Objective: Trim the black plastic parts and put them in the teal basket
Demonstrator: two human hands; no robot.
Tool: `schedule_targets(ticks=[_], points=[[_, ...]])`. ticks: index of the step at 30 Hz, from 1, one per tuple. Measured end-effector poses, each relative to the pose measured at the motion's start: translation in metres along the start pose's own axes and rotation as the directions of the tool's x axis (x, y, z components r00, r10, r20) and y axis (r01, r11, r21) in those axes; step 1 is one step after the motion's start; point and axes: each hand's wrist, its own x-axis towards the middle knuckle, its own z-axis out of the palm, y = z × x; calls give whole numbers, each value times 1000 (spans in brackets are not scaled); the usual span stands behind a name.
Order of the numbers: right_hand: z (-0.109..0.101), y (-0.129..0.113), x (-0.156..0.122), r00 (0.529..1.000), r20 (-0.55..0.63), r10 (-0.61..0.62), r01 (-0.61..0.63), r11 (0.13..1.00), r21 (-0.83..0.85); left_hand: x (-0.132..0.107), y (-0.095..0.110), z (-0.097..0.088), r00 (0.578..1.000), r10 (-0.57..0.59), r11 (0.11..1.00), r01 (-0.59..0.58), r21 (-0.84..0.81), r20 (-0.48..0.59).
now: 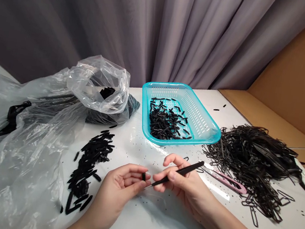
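Observation:
Between the thumb and fingers of my left hand (121, 186) is a small black strip-like piece (143, 176), mostly hidden by the fingertips. My right hand (185, 180) is closed around black tweezers (187, 168), held slantwise. Their thin pale tip points down and left, close beside my left fingertips; whether it touches the black piece I cannot tell. To the left of my left hand lies a loose pile of short black pieces (88, 162). Just beyond my right hand, a pink-handled tool (230, 182) lies flat on the table.
A turquoise perforated basket (204, 128) with many black pieces stands at the back. Clear plastic bags (98, 75) holding black material spread across the left. A tangled heap of black loops (252, 156) covers the right side. Dark specks dot the white table (138, 227).

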Motion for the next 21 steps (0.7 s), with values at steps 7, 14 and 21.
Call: schedule_targets(ticks=[7,14,21], points=[[-3,-6,2,984,-136,-115,84,972,-218,-1,-4,-4,999,43,999,-43,-20,15],[4,-2,-9,965,1,-264,218,796,-564,-1,-2,-3,998,64,998,-64,3,18],[1,6,-11,915,137,-380,339,538,-772,0,-1,-2,997,74,997,-75,13,15]])
